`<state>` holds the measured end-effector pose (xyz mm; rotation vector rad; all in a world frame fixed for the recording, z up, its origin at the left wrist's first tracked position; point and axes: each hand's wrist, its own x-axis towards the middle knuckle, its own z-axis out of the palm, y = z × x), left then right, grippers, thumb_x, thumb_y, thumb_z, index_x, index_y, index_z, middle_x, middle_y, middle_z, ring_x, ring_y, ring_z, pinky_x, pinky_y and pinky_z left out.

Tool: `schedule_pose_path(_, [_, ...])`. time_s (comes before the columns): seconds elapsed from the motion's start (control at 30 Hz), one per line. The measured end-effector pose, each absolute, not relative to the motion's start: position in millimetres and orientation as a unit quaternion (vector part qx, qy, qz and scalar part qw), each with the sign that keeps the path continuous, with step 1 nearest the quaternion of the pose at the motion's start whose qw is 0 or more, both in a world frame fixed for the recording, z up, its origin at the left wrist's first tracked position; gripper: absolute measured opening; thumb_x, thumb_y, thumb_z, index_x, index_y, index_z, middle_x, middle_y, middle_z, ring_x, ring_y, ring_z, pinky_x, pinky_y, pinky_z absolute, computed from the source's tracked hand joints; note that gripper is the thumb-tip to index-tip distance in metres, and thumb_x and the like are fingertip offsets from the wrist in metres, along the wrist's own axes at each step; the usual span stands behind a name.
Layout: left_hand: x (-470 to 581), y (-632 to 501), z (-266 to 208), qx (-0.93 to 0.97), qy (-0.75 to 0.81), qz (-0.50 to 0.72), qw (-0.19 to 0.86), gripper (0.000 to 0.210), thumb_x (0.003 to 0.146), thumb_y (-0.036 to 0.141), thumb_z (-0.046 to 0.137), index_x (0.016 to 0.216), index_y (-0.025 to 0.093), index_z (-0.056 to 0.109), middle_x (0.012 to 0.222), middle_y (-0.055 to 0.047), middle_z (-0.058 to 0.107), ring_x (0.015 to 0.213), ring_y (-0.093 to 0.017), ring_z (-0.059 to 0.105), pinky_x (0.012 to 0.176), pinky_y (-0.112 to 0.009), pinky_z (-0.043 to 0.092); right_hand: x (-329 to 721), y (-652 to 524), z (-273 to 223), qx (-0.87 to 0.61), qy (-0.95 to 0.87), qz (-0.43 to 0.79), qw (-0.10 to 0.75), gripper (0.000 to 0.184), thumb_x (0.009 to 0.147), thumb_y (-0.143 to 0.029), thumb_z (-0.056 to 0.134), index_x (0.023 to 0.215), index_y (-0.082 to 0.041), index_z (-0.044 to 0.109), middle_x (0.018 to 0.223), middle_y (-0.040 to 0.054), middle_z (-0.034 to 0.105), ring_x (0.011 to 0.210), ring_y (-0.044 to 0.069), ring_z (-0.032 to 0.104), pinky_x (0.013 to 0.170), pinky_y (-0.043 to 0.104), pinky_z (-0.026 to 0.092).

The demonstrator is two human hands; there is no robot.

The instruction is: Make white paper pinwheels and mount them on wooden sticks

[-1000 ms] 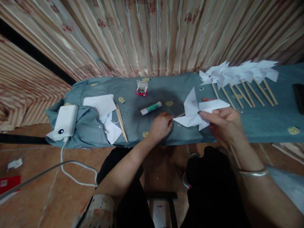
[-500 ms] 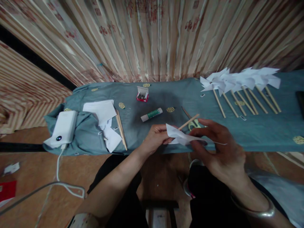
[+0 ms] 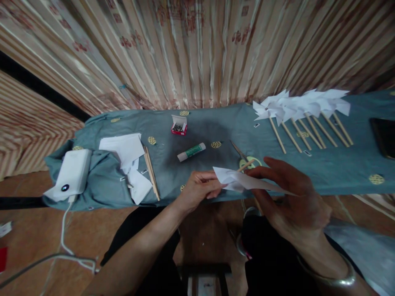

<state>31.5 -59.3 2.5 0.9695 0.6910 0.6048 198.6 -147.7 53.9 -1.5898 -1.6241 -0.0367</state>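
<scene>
Above the front edge of the cloth-covered table, both hands hold a white paper pinwheel [image 3: 236, 179]. My left hand [image 3: 200, 190] is closed, pinching the pinwheel's left side between thumb and fingers. My right hand [image 3: 288, 201] has its thumb and a finger closed on the right side of the paper. A thin wooden stick [image 3: 246, 165] shows behind the pinwheel; its near end is hidden, so whether it is joined to the paper I cannot tell. Scissors [image 3: 255, 161] with pale yellow-green handles lie just beyond, partly covered by the stick and my right hand.
A glue stick [image 3: 191, 151] and an open red box of small metal pins [image 3: 179, 125] lie mid-table. Leftward are loose sticks [image 3: 151, 173], white paper sheets [image 3: 125, 147] and a cabled white power bank [image 3: 73, 172]. Several pinwheels [image 3: 304, 107] lie in a row at right, near a dark phone-like object [image 3: 384, 137].
The view has shifted slightly, so the table items appear further left. The pinwheel has turned a little in my hands, and less of the wooden stick shows behind it.
</scene>
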Motion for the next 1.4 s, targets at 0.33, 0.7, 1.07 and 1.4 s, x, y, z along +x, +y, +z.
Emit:
schedule_pose_path(0.33, [34.1,-60.1,6.0,0.452,0.337,0.259,0.784,0.033,0.065,0.044,0.082,0.060,0.014,0.069,0.044,0.006,0.045,0.043,-0.004,0.032,0.044,-0.022,0.021,203.3,-148.9,53.6,-0.634,-0.628,0.019,0.451,0.045,0.085,-0.019,0.064,0.128,-0.031,0.056,0.096,0.0005,0.078,0.085,0.021,0.075,0.072,0.031,0.062])
schedule_pose_path(0.7, [34.5,-59.6,4.5,0.452,0.363,0.293,0.760,0.025,0.058,0.037,0.087,0.065,0.016,0.076,0.054,0.002,0.057,0.051,-0.007,0.046,0.050,-0.021,0.037,204.4,-147.2,53.2,-0.646,-0.617,0.046,0.447,0.038,0.084,-0.020,0.064,0.121,-0.029,0.060,0.096,0.0022,0.077,0.085,0.022,0.075,0.076,0.034,0.062])
schedule_pose_path(1.07, [33.1,-59.0,2.5,0.459,0.348,0.294,0.763,0.023,0.060,0.036,0.087,0.062,0.015,0.075,0.055,0.002,0.058,0.051,-0.006,0.047,0.052,-0.021,0.040,205.2,-145.3,52.1,-0.649,-0.618,0.032,0.442,0.034,0.084,-0.022,0.064,0.117,-0.028,0.061,0.095,0.0029,0.078,0.084,0.022,0.075,0.070,0.031,0.062])
schedule_pose_path(1.4, [33.6,-58.6,1.9,0.456,0.336,0.300,0.767,0.019,0.061,0.032,0.086,0.060,0.017,0.075,0.055,0.001,0.059,0.049,-0.006,0.049,0.048,-0.019,0.038,204.2,-144.6,54.2,-0.643,-0.628,0.021,0.438,0.039,0.085,-0.019,0.063,0.122,-0.030,0.059,0.094,0.0006,0.078,0.087,0.022,0.075,0.073,0.032,0.062])
